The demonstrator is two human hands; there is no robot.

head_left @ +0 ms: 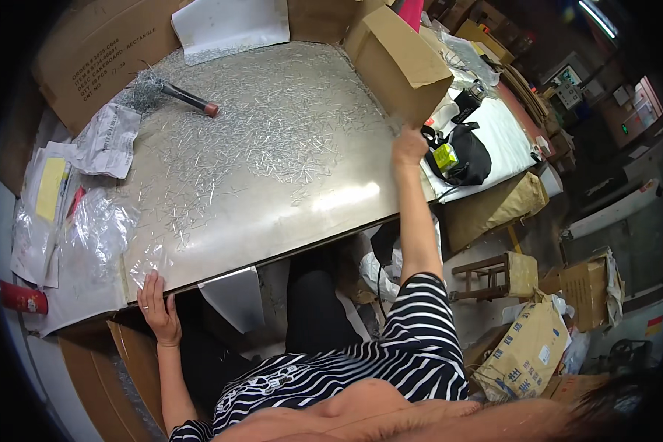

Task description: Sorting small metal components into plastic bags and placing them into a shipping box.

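Observation:
My left hand (pixel 159 308) rests on the front left edge of the metal-topped table (pixel 265 228), its fingers stretched out and apart. Its fingertips lie by a clear plastic bag (pixel 149 264). Out at the table's right edge, my right hand (pixel 409 147) is closed, just below the corner of a brown cardboard piece (pixel 409 66). What its fingers hold, if anything, is too small to make out. Many thin, short metal wire pieces (pixel 272 140) are strewn over the tabletop. A dark bar-shaped tool with a reddish end (pixel 189 97) lies among them, its far end in a wire clump (pixel 147 90).
Cardboard (pixel 103 55) and a white sheet (pixel 232 31) stand along the back. Plastic bags and papers (pixel 51 206) cover the left side, near a red can (pixel 23 297). A black bag (pixel 468 155) sits on the right-hand table. A wooden stool (pixel 497 276) and cartons (pixel 527 346) stand lower right.

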